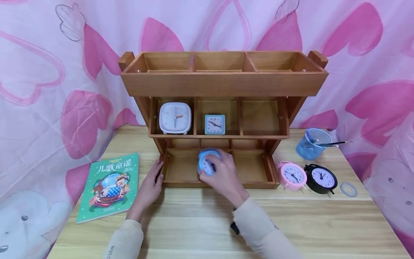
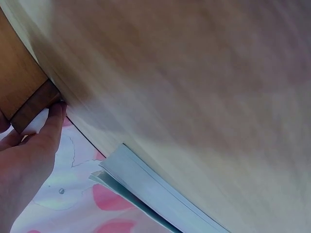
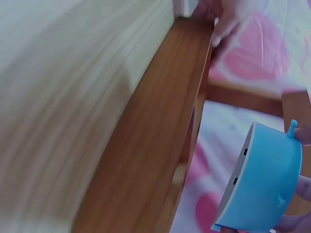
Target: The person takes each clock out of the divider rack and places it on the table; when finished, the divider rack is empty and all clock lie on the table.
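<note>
My right hand [image 1: 223, 172] grips a round blue alarm clock [image 1: 207, 162] by its rim, over the lower tier near the divider between the left and middle compartments. Its dial is partly behind the fingers; the right wrist view shows the blue casing [image 3: 262, 179] tilted. At the lower tier's left end, my left hand [image 1: 148, 189] holds the wooden shelf [image 1: 223, 84] by its front corner, fingertips on either side of the wood [image 2: 36, 104]. On the middle tier stand a white square clock [image 1: 175, 118] at left and a small light-blue square clock [image 1: 215, 125] in the centre compartment.
Right of the shelf lie a pink alarm clock [image 1: 292, 175], a black alarm clock [image 1: 321, 178] and a clear ring [image 1: 348, 189]. Behind them stands a blue mesh pen cup [image 1: 310, 147] with pens. A green children's book [image 1: 110, 187] lies at the left.
</note>
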Motion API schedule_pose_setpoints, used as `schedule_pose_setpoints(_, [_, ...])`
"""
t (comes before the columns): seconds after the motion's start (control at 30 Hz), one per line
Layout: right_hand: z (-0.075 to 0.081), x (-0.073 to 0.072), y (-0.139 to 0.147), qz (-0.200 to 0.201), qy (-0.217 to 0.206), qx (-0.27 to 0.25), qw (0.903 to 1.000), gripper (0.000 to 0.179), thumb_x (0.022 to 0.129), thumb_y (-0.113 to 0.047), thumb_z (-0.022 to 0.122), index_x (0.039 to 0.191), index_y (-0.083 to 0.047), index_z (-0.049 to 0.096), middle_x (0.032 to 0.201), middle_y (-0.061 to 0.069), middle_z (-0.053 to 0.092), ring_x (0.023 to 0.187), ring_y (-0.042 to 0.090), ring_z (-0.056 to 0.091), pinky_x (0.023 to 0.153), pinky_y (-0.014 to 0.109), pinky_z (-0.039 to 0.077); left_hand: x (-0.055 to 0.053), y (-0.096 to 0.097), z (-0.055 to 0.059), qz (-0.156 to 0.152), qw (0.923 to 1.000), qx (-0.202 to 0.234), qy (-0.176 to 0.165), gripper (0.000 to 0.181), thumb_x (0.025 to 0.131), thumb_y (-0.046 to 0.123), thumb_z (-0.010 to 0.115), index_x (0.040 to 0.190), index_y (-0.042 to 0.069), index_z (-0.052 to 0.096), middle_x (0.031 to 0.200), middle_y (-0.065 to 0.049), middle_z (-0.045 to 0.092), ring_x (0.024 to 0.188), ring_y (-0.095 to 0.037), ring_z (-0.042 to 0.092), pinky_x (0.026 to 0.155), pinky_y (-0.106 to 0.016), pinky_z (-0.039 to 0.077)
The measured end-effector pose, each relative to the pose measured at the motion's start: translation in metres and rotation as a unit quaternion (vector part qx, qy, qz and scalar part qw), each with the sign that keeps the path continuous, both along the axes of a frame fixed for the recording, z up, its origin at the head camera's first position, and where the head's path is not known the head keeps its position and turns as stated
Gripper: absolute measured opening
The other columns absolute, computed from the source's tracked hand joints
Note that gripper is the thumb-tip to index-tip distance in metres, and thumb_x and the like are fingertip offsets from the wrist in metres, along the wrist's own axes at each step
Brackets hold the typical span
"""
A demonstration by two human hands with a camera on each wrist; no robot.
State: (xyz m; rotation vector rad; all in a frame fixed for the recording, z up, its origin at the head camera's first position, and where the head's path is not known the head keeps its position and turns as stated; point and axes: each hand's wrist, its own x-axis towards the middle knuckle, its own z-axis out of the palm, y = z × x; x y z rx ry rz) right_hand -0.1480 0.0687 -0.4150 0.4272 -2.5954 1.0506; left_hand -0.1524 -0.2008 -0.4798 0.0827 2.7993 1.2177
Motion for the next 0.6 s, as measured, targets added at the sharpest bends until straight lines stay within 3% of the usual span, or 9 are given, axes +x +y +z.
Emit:
schedule_pose_setpoints(0.27, [-0.010, 0.032, 0.082, -0.078, -0.026, 0.011, 0.9966, 0.045, 0.074, -0.026, 0.081, 0.114, -0.009, 0.071, 0.138, 0.026, 0.051, 0.120, 0.044, 0.050, 0.089, 0.061, 0.051, 0.000, 0.000, 0.001, 0.002, 0.9998, -0.003, -0.020, 0.054, 0.107, 0.016, 0.039, 0.158, 0.010, 0.025, 0.166, -0.013, 0.012, 0.151, -0.037, 0.013, 0.119, -0.058, 0.021])
schedule_pose_setpoints(0.37, [-0.014, 0.045, 0.114, -0.114, -0.010, 0.024, 0.9932, 0.044, 0.073, -0.022, 0.081, 0.112, -0.005, 0.070, 0.134, 0.030, 0.053, 0.118, 0.048, 0.050, 0.090, 0.068, 0.048, 0.000, -0.001, 0.002, 0.002, 0.9997, -0.003, -0.025, 0.054, 0.107, 0.016, 0.038, 0.158, 0.010, 0.024, 0.166, -0.012, 0.012, 0.152, -0.037, 0.013, 0.118, -0.059, 0.021])
schedule_pose_setpoints(0.5, [-0.017, 0.063, 0.153, -0.170, 0.018, 0.037, 0.9846, 0.045, 0.070, -0.019, 0.081, 0.109, -0.001, 0.069, 0.125, 0.034, 0.056, 0.111, 0.053, 0.052, 0.088, 0.070, 0.044, 0.001, -0.001, 0.003, 0.001, 0.9998, -0.005, -0.021, 0.054, 0.107, 0.016, 0.038, 0.158, 0.009, 0.024, 0.166, -0.013, 0.011, 0.151, -0.038, 0.013, 0.118, -0.059, 0.021])
schedule_pose_setpoints(0.6, [-0.019, 0.077, 0.182, -0.212, 0.007, 0.047, 0.9762, 0.047, 0.070, -0.018, 0.081, 0.110, 0.003, 0.067, 0.123, 0.037, 0.054, 0.106, 0.055, 0.050, 0.085, 0.071, 0.042, 0.001, 0.001, 0.002, -0.002, 0.9999, -0.005, -0.016, 0.054, 0.106, 0.015, 0.039, 0.158, 0.008, 0.024, 0.166, -0.013, 0.012, 0.151, -0.038, 0.014, 0.118, -0.059, 0.022])
